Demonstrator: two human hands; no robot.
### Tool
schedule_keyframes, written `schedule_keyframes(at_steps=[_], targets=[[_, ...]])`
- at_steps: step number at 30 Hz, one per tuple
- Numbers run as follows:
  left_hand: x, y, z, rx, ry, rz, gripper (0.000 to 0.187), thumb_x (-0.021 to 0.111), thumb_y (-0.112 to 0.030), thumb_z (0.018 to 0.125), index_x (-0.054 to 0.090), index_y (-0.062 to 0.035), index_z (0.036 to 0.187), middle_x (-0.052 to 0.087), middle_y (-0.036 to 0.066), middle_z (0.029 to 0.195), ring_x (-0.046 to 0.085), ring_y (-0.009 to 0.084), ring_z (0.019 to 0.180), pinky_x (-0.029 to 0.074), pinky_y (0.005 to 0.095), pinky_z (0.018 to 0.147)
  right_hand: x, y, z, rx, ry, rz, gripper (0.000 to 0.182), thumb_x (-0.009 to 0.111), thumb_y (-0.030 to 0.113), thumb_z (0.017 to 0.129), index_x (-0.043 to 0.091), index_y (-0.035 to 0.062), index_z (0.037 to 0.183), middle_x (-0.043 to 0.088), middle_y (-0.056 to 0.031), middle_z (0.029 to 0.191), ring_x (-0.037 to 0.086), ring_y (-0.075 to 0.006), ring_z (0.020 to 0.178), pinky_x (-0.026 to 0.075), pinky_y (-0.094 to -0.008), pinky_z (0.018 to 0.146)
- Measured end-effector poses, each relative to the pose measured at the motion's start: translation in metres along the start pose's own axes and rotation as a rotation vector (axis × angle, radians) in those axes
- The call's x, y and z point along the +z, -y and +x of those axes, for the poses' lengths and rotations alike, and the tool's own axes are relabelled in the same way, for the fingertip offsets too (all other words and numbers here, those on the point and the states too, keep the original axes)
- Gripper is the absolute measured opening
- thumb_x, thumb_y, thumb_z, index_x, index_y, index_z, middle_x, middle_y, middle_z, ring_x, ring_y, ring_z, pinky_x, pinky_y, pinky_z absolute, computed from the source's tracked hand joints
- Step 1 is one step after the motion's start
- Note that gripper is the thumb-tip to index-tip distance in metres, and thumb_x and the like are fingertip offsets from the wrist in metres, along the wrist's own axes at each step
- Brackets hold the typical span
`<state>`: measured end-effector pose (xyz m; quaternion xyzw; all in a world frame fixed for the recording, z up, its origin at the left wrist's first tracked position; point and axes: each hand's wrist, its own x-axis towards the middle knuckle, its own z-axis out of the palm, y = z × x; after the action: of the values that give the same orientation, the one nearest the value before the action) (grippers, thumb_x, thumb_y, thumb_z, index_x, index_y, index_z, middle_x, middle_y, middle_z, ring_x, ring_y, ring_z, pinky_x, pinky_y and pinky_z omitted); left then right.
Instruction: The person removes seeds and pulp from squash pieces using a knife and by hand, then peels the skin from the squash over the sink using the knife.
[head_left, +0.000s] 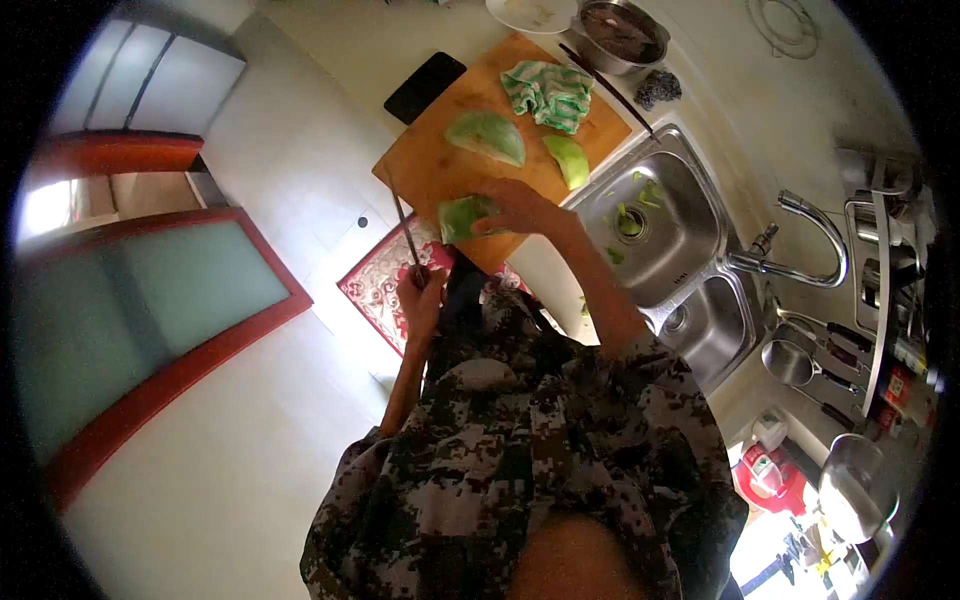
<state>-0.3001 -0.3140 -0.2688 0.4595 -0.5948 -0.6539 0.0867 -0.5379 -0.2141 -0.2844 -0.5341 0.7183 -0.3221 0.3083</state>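
My left hand (420,292) is closed round the handle of a knife (405,225), whose narrow blade points up past the left edge of the wooden cutting board (425,150). Near the board's lower edge, my right hand (515,208) grips a green melon piece (459,218), its fingers over the right side. A large pale green wedge (487,137) lies above it on the board. To the right sits a smaller, brighter green wedge (567,161). A green and white striped cloth (548,93) is bunched near the board's top.
A black phone-like slab (425,88) lies left of the board. Right of it is a double steel sink (655,225) with green scraps and a faucet (810,240). A metal pot (622,35), a plate (532,10) and a dark scrubber (658,89) stand at the top.
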Motion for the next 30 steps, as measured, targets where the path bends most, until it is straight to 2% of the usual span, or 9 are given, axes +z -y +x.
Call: schedule_keyframes(at_steps=[1, 3, 5, 7, 15, 20, 25, 28, 30], targets=[[0.008, -0.014, 0.0, -0.037, 0.067, -0.106, 0.019, 0.064, -0.015, 0.084, 0.054, -0.003, 0.072, 0.056, 0.002, 0.062, 0.049, 0.0083, 0.055, 0.037, 0.0244, 0.048, -0.006, -0.001, 0.011, 0.0, -0.008, 0.004, 0.068, 0.073, 0.044, 0.073, 0.051, 0.0087, 0.127, 0.06, -0.0196, 0.111, 0.056, -0.0329, 0.105, 0.043, -0.0415, 0.091], [0.021, -0.014, 0.008, -0.085, 0.138, -0.204, 0.016, 0.064, -0.014, 0.085, 0.058, -0.0016, 0.077, 0.063, 0.005, 0.069, 0.054, 0.0086, 0.057, 0.04, 0.0239, 0.048, -0.02, 0.006, 0.024, 0.1, 0.362, -0.078, 0.072, 0.073, 0.05, 0.07, 0.054, 0.0069, 0.124, 0.061, -0.0196, 0.109, 0.057, -0.0331, 0.103, 0.044, -0.0417, 0.089], [0.033, -0.004, 0.018, -0.051, 0.142, -0.477, 0.015, 0.063, -0.013, 0.087, 0.061, 0.0008, 0.089, 0.067, 0.007, 0.079, 0.058, 0.0118, 0.06, 0.046, 0.0267, 0.051, -0.025, 0.003, 0.029, 0.094, 0.403, -0.015, 0.073, 0.074, 0.051, 0.068, 0.055, 0.006, 0.122, 0.061, -0.0199, 0.108, 0.058, -0.0336, 0.101, 0.044, -0.0413, 0.088], [0.039, -0.003, 0.019, -0.061, 0.138, -0.464, 0.017, 0.062, -0.014, 0.087, 0.061, 0.0012, 0.093, 0.067, 0.008, 0.081, 0.06, 0.0129, 0.063, 0.048, 0.028, 0.053, -0.027, 0.0, 0.031, 0.088, 0.444, 0.037, 0.074, 0.074, 0.052, 0.067, 0.056, 0.0051, 0.121, 0.062, -0.0203, 0.106, 0.058, -0.0342, 0.1, 0.045, -0.041, 0.086], [0.052, -0.022, 0.034, 0.133, 0.073, -0.217, 0.021, 0.068, -0.02, 0.083, 0.06, -0.0011, 0.083, 0.066, 0.008, 0.08, 0.058, 0.0128, 0.063, 0.046, 0.0277, 0.056, -0.022, 0.002, 0.002, 0.153, -0.031, 0.132, 0.061, 0.071, 0.046, 0.075, 0.058, 0.0035, 0.117, 0.062, -0.0179, 0.103, 0.058, -0.0325, 0.099, 0.045, -0.0384, 0.084], [0.053, -0.018, 0.053, 0.286, 0.053, -0.147, 0.02, 0.07, -0.018, 0.08, 0.059, -0.0014, 0.078, 0.061, 0.003, 0.067, 0.053, 0.0109, 0.054, 0.042, 0.0264, 0.049, -0.017, -0.015, -0.004, 0.184, 0.034, 0.096, 0.048, 0.065, 0.04, 0.083, 0.059, 0.0018, 0.112, 0.061, -0.0185, 0.101, 0.059, -0.0307, 0.097, 0.045, -0.039, 0.082], [0.051, -0.028, 0.054, 0.11, 0.015, -0.092, 0.022, 0.074, -0.016, 0.078, 0.059, -0.0017, 0.071, 0.06, 0.003, 0.063, 0.053, 0.0091, 0.052, 0.04, 0.0257, 0.047, -0.008, -0.013, -0.013, 0.173, -0.027, 0.152, 0.039, 0.061, 0.034, 0.087, 0.06, 0.0005, 0.107, 0.06, -0.0204, 0.095, 0.059, -0.0296, 0.09, 0.044, -0.0397, 0.078], [0.048, -0.031, 0.049, 0.078, 0.01, -0.126, 0.022, 0.074, -0.015, 0.077, 0.058, -0.0025, 0.069, 0.058, 0.003, 0.06, 0.051, 0.009, 0.049, 0.038, 0.0257, 0.044, 0.01, -0.026, -0.025, 0.121, -0.243, 0.019, 0.037, 0.06, 0.032, 0.088, 0.06, -0.0015, 0.103, 0.058, -0.0196, 0.088, 0.057, -0.0284, 0.085, 0.044, -0.0381, 0.075], [0.047, -0.03, 0.046, 0.036, 0.033, -0.147, 0.022, 0.074, -0.014, 0.077, 0.058, -0.0029, 0.068, 0.058, 0.003, 0.059, 0.051, 0.009, 0.048, 0.037, 0.0259, 0.043, -0.005, -0.01, -0.044, 0.185, -0.312, -0.091, 0.041, 0.053, 0.036, 0.092, 0.058, -0.0045, 0.094, 0.058, -0.0247, 0.084, 0.059, -0.0362, 0.083, 0.047, -0.0444, 0.076]])
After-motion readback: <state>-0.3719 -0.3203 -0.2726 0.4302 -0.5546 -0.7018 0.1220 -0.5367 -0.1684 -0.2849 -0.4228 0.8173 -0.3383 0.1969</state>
